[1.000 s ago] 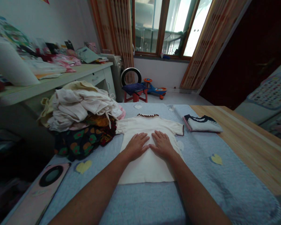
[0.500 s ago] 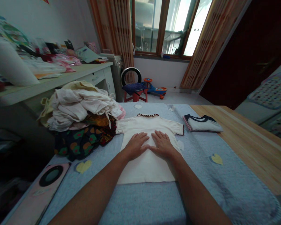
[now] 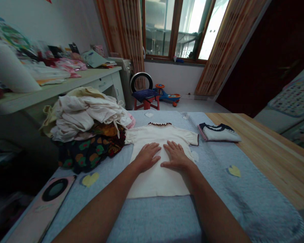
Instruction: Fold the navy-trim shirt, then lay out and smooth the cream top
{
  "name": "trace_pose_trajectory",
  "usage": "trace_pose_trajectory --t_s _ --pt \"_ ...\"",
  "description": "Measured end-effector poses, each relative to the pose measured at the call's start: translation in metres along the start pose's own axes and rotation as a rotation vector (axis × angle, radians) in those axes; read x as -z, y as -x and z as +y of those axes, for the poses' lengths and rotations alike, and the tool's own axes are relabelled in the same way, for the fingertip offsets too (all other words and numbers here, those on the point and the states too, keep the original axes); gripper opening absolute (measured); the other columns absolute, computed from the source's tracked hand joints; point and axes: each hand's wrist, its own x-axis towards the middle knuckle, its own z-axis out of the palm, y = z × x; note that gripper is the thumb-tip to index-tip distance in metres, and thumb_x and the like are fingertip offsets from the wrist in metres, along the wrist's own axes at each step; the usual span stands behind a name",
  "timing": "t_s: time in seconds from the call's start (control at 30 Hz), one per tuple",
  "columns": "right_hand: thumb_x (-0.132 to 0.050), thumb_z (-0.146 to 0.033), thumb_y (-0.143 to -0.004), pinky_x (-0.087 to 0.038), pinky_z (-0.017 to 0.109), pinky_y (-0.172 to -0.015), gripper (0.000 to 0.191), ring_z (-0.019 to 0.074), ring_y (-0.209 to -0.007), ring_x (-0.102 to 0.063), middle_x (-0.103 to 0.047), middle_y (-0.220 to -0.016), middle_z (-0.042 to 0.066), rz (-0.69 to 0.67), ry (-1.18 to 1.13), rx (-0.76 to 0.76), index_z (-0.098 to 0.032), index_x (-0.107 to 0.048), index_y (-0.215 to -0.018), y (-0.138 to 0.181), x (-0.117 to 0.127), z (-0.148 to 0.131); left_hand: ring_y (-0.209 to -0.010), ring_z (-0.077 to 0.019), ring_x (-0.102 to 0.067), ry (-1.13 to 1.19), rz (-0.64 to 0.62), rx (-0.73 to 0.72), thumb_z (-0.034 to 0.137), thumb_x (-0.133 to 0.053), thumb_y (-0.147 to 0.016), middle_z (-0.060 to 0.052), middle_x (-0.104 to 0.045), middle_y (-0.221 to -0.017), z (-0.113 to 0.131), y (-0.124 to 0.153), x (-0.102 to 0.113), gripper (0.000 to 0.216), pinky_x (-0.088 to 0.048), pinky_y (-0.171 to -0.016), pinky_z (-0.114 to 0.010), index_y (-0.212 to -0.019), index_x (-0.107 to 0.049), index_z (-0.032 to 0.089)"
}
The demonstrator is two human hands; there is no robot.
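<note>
A cream short-sleeved shirt [image 3: 157, 179] with a dark trimmed collar lies flat, collar away from me, on a blue blanket [image 3: 218, 182]. My left hand [image 3: 147, 156] rests palm down on the shirt's middle, fingers stretched out. Beside it, my right hand [image 3: 176, 156] also lies flat on the shirt, fingers spread. The two thumbs nearly touch. Neither hand holds anything.
A heap of unfolded clothes [image 3: 86, 125] sits to the left of the shirt. A folded white and dark garment [image 3: 219, 132] lies at the right. A pink box [image 3: 45, 202] lies at the near left. The wooden tabletop [image 3: 276, 158] shows on the right.
Both hands stay flat on the shirt; the right hand has edged slightly outward. Nothing else has moved.
</note>
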Motion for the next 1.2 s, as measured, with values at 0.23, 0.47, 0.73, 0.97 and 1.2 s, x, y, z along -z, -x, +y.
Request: trace_pose_trajectory --t_s 0.23,0.47,0.73,0.97,1.2 --pt "-0.065 -0.074 -0.07 -0.009 0.056 -0.117 0.102 0.0351 -0.148 -0.011 -0.019 -0.161 0.014 0.01 -0.014 0.015 -0.022 -0.033 -0.151 0.001 0.0 0.001 -0.141 -0.0234 -0.037 0.008 -0.002 -0.007 0.037 -0.054 -0.092 -0.008 -0.046 -0.149 0.001 0.001 0.002 0.046 -0.025 -0.118 -0.045 -0.136 -0.051 0.023" --pt "-0.063 -0.062 -0.08 -0.012 0.054 -0.117 0.081 0.0316 -0.148 -0.017 -0.025 -0.16 0.012 0.06 -0.032 -0.007 -0.024 -0.04 -0.148 -0.003 -0.003 0.003 -0.142 -0.0257 -0.034 -0.037 0.008 0.027 0.038 -0.055 -0.092 -0.009 -0.045 -0.15 0.001 -0.001 -0.001 0.046 -0.025 -0.117 -0.046 -0.136 -0.052 0.023" --pt "-0.061 -0.038 -0.087 -0.027 0.044 -0.114 0.052 0.025 -0.14 -0.037 -0.044 -0.15 0.012 0.227 -0.046 -0.012 -0.019 -0.053 -0.136 -0.011 -0.011 0.014 -0.143 -0.0299 -0.032 -0.09 0.002 0.136 0.039 -0.05 -0.094 -0.011 -0.044 -0.151 0.007 -0.001 0.003 0.045 -0.024 -0.117 -0.053 -0.136 -0.051 0.023" --pt "-0.055 -0.032 -0.09 -0.032 0.041 -0.112 0.043 0.0253 -0.135 -0.043 -0.049 -0.145 0.013 0.319 0.007 -0.06 -0.018 -0.057 -0.13 -0.013 -0.015 0.018 -0.142 -0.0324 -0.031 -0.147 0.05 0.21 0.043 -0.05 -0.093 -0.008 -0.045 -0.15 0.004 -0.001 -0.001 0.046 -0.025 -0.115 -0.055 -0.137 -0.049 0.027" --pt "-0.052 -0.036 -0.092 -0.033 0.042 -0.11 0.04 0.0286 -0.133 -0.044 -0.049 -0.143 0.015 0.332 0.073 -0.159 -0.018 -0.058 -0.127 -0.012 -0.012 0.022 -0.142 -0.038 -0.03 -0.16 0.069 0.28 0.047 -0.05 -0.092 -0.008 -0.043 -0.151 0.002 -0.001 -0.003 0.048 -0.025 -0.113 -0.06 -0.137 -0.049 0.029"
